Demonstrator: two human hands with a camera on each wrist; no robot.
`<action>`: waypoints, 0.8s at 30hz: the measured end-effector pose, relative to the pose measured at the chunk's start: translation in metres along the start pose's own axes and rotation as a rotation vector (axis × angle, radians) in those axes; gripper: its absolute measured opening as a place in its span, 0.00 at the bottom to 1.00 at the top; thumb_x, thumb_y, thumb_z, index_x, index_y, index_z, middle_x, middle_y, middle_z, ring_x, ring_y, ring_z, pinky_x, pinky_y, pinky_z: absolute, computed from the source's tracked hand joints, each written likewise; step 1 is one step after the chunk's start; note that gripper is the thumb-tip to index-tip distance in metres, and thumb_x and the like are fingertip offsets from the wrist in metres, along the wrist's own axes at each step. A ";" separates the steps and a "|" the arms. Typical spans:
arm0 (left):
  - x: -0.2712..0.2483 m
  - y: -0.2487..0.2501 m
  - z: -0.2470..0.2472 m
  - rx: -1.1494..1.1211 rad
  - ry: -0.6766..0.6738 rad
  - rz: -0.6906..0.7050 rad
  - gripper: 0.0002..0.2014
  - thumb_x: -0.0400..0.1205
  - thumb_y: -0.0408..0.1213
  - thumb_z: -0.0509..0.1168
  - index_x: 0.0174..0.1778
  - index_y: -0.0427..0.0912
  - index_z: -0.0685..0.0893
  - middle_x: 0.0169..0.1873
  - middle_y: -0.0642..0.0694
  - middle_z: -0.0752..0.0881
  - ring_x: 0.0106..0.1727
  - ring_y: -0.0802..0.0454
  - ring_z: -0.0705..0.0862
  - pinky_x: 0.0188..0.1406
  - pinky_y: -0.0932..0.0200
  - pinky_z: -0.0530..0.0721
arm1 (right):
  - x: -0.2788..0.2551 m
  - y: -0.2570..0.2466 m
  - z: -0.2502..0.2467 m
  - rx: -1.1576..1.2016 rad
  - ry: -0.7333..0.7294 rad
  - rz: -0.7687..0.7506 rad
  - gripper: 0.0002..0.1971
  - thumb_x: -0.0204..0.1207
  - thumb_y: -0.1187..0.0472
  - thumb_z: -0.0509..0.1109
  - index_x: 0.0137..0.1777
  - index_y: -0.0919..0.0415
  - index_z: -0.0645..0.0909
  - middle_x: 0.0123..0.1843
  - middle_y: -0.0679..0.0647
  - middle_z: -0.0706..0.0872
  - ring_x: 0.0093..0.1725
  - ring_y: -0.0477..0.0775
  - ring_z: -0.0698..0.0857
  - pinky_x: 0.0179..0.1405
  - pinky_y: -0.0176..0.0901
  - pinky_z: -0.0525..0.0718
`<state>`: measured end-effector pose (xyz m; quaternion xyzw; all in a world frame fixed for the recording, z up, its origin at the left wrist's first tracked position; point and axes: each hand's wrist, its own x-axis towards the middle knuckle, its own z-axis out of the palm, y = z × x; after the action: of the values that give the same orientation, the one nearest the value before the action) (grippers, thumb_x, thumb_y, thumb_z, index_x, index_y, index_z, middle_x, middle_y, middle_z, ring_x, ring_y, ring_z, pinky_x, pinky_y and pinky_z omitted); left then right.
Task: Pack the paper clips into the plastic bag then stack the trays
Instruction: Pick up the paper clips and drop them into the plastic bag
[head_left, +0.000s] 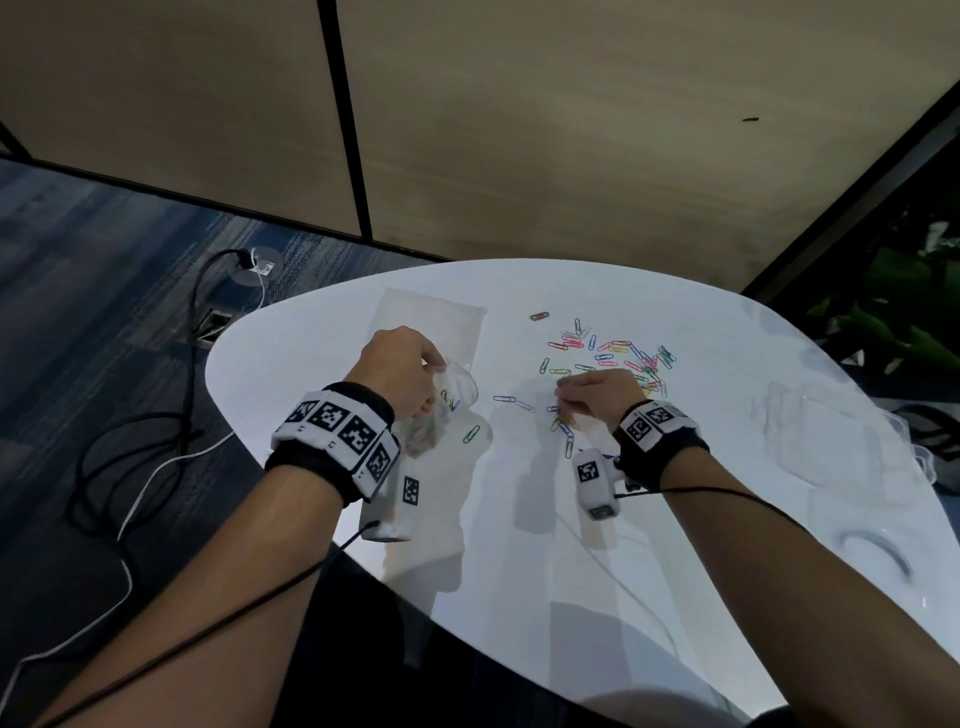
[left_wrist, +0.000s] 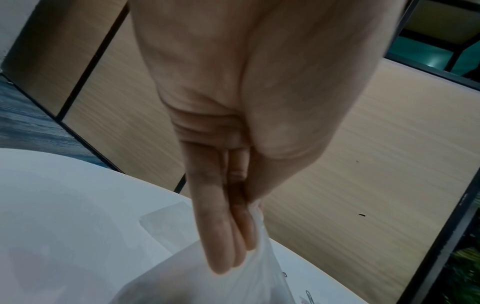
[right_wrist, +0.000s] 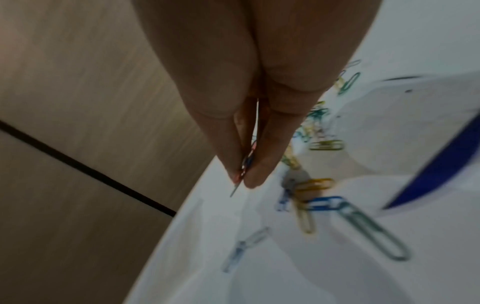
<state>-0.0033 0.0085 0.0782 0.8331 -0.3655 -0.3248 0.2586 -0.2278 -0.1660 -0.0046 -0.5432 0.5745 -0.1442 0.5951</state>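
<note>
My left hand (head_left: 410, 374) pinches the rim of a clear plastic bag (head_left: 452, 400) and holds its mouth up off the white table (head_left: 519, 519); a few clips show inside. In the left wrist view the fingers (left_wrist: 223, 236) and thumb clamp the bag (left_wrist: 259, 267) edge. My right hand (head_left: 597, 392) pinches several paper clips (right_wrist: 246, 162) between thumb and fingertips, just above the table. A scatter of coloured paper clips (head_left: 613, 353) lies beyond it, with more clips (head_left: 563, 426) under the hand. Clear trays (head_left: 831, 436) lie at the right; another clear tray (head_left: 431, 317) lies behind the bag.
A single green clip (head_left: 471, 434) and a pale clip (head_left: 504, 399) lie between my hands. The table's left edge drops to blue carpet with cables (head_left: 156, 457) and a floor socket (head_left: 257, 267). Wood wall panels stand behind. Plants (head_left: 893, 322) sit past the right edge.
</note>
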 end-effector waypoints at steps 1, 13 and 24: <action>0.000 0.001 0.001 -0.004 -0.004 -0.001 0.11 0.85 0.26 0.62 0.52 0.40 0.90 0.31 0.39 0.92 0.31 0.46 0.93 0.41 0.47 0.94 | -0.006 -0.011 0.004 0.167 -0.060 0.013 0.05 0.67 0.75 0.80 0.43 0.70 0.90 0.51 0.69 0.91 0.48 0.62 0.92 0.52 0.45 0.91; 0.004 -0.001 0.006 0.035 -0.007 0.052 0.10 0.83 0.28 0.66 0.51 0.42 0.92 0.40 0.41 0.91 0.42 0.41 0.92 0.49 0.45 0.93 | -0.062 -0.061 0.091 -0.413 -0.325 -0.354 0.09 0.73 0.68 0.75 0.50 0.58 0.92 0.45 0.55 0.94 0.48 0.52 0.92 0.60 0.49 0.88; 0.004 -0.004 -0.001 0.012 -0.003 0.026 0.11 0.80 0.24 0.67 0.52 0.40 0.92 0.36 0.40 0.92 0.38 0.41 0.93 0.44 0.45 0.94 | -0.074 -0.070 0.088 -0.565 -0.408 -0.645 0.16 0.78 0.70 0.64 0.54 0.54 0.91 0.47 0.43 0.91 0.46 0.39 0.88 0.53 0.22 0.80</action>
<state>0.0016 0.0081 0.0748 0.8292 -0.3788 -0.3205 0.2574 -0.1439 -0.0905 0.0696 -0.8515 0.2648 -0.0501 0.4497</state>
